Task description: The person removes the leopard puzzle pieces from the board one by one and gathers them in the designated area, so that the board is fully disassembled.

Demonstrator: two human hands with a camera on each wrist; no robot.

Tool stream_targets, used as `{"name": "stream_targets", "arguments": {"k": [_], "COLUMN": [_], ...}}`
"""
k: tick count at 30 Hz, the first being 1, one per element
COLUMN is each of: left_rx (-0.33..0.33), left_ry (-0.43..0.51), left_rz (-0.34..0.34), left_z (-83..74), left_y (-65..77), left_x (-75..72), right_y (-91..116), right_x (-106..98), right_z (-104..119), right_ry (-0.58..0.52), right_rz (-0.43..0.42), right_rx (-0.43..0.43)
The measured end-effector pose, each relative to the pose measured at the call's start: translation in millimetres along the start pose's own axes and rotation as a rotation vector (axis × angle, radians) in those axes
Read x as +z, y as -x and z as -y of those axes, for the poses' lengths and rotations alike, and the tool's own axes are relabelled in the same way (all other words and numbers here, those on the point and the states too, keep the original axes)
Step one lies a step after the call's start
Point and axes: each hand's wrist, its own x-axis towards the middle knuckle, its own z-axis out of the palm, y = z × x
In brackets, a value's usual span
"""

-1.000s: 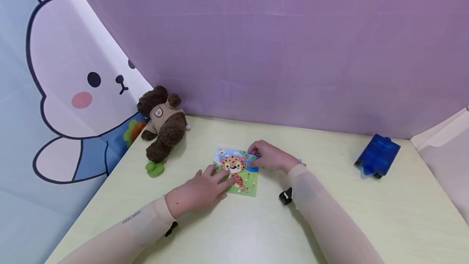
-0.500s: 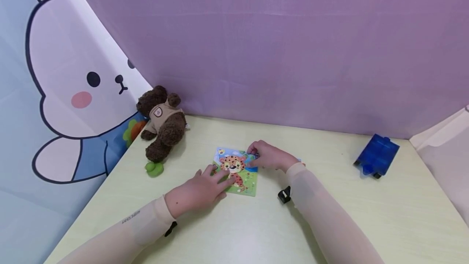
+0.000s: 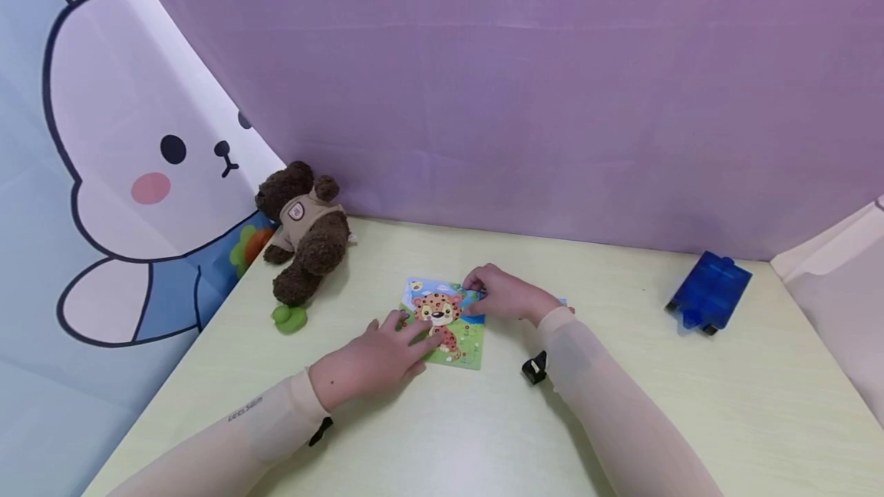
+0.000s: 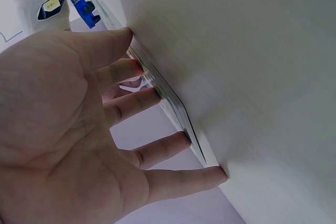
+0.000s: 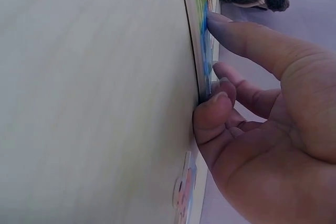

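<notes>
One splayed left hand [image 3: 376, 359] is touching a rectangular blue-green leopard puzzle [image 3: 447, 307] at eight o'clock, the right hand [image 3: 509, 295] seemingly pinching it at two.

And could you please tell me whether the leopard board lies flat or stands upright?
Flat: the leopard board lies face up, its edge along the table in both wrist views.
</notes>
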Motion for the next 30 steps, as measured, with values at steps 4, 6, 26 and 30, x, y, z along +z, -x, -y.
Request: {"name": "stream_targets", "arguments": {"k": [4,6,26,30], "left_rx": [0.011,0.014,0.008,-0.007], "left_ry": [-0.004,-0.002,0.001,0.022], "left_rz": [-0.017,-0.016,0.000,0.009], "left_z": [-0.3,-0.2,-0.9,-1.1], "left_y": [-0.2,-0.3,1.1,-0.7], "left_x": [-1.0,-1.1,-3.1,-3.1], "right_y": [-1.0,-0.9,2.0,2.4], "right_x": [-0.4,-0.6,2.3,1.8], "right_z": [-0.6,-0.7,1.5,0.7], "right_ry": [0.001,-0.003,0.008,0.008], "right_rz": [-0.007,-0.007,-0.040,-0.038], "right_rx": [-0.006,-0.008,-0.040,-0.052]}}
